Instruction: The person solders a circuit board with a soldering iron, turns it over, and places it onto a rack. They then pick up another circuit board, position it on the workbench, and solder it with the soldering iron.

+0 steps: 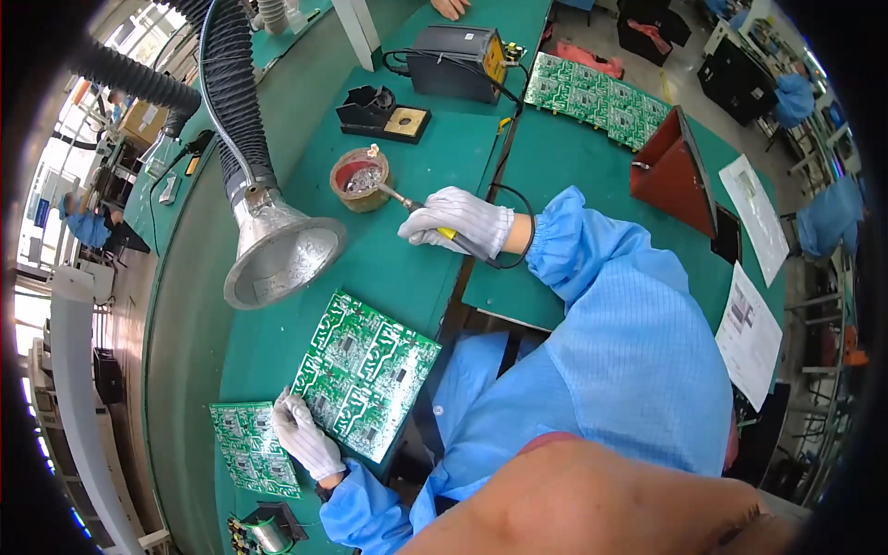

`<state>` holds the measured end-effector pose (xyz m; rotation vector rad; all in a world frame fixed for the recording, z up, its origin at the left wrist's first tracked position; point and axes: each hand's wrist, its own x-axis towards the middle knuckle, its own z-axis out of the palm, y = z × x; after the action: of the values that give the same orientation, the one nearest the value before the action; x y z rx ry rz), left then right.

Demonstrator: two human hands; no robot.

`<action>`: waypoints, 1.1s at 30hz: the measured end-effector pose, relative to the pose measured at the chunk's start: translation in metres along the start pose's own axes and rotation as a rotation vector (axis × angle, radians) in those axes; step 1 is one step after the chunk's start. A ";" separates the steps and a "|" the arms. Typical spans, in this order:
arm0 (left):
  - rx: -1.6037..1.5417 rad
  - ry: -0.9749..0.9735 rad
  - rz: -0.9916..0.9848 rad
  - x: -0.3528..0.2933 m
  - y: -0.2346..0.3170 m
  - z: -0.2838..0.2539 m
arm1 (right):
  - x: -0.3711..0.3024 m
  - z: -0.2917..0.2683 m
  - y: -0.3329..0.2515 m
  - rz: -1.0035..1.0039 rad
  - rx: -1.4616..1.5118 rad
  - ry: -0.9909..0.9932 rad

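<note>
My right hand (458, 222), in a white ribbed glove, is closed around the handle of a soldering iron (472, 245) with a yellow band. The iron's metal tip reaches the rim of a round tub (362, 181) that has a reddish inside and shiny bits in it. My left hand (305, 437), gloved too, grips the left edge of a green circuit board panel (370, 365), which lies tilted near my body. Part of the left fingers is hidden at that edge. A second circuit board panel (252, 447) lies flat just left of this hand.
A metal fume hood (287, 259) on a black hose hangs over the left side. Behind the tub are a soldering stand (384, 116) and a black soldering station (455, 63). More board panels (597, 100), a red bin (675, 176) and paper sheets (751, 333) lie right. Solder wire (270, 536) sits low left.
</note>
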<state>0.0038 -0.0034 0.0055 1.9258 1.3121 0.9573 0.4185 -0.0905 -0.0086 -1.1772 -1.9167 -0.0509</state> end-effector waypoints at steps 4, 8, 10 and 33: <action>0.021 0.003 0.030 0.000 -0.001 -0.001 | 0.001 -0.001 -0.001 -0.008 -0.012 -0.006; 0.044 -0.002 0.011 0.001 -0.002 0.000 | 0.000 -0.001 -0.001 -0.005 -0.009 -0.011; -0.022 0.012 -0.012 0.000 -0.001 0.001 | -0.001 0.000 0.000 -0.004 -0.033 -0.018; 0.016 -0.006 -0.040 -0.001 0.002 -0.001 | 0.000 0.000 0.000 -0.028 -0.027 0.012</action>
<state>0.0041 -0.0047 0.0072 1.9057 1.3534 0.9229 0.4185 -0.0903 -0.0081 -1.1662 -1.9271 -0.0992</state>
